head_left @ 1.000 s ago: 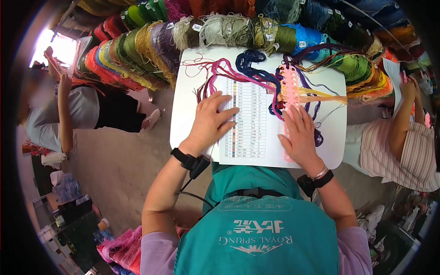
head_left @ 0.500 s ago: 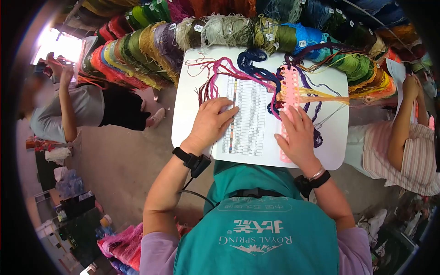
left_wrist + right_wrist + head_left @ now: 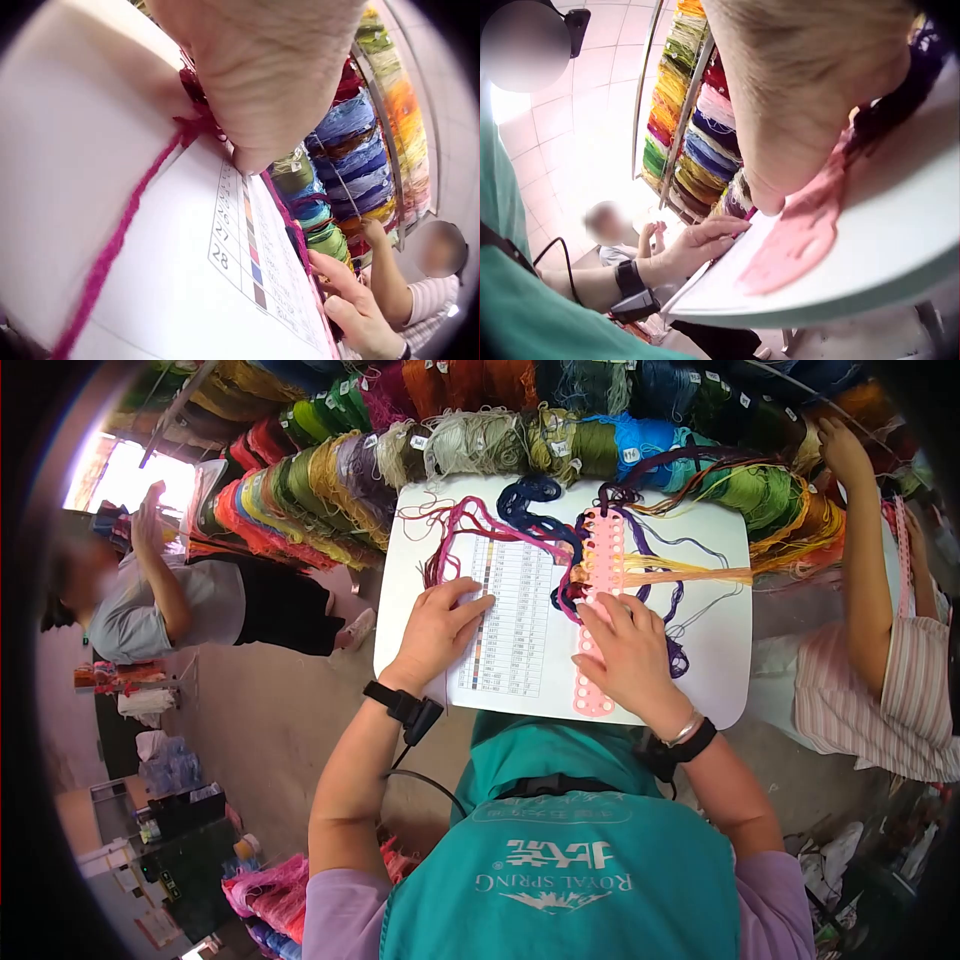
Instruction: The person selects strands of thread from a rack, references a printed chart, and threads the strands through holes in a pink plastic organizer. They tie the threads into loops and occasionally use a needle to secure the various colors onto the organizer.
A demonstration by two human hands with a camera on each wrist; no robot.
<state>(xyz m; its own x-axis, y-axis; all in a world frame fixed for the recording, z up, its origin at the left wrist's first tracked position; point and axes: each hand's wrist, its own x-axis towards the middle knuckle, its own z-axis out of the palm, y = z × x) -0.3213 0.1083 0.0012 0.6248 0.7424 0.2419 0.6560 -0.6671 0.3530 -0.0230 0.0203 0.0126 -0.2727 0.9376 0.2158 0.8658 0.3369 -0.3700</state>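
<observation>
A white board carries a printed chart with colour swatches and numbers. The left hand rests on the chart's left edge, fingers extended, beside magenta yarn. The right hand lies with its fingers on a pink perforated strip to the right of the chart. Dark blue yarn, purple yarn and peach-orange yarn run through or beside the strip's upper part. In the left wrist view, a magenta strand crosses the board below the left hand.
Racks of coloured yarn hanks with small labels stand just beyond the board. One person is at the left and another in a striped top at the right, an arm raised to the yarn. Pink yarn lies at the lower left.
The chart and pink strip have shifted left on the board, with the right hand moving along on the strip. The left hand has moved slightly left. The person at the right has raised an arm.
</observation>
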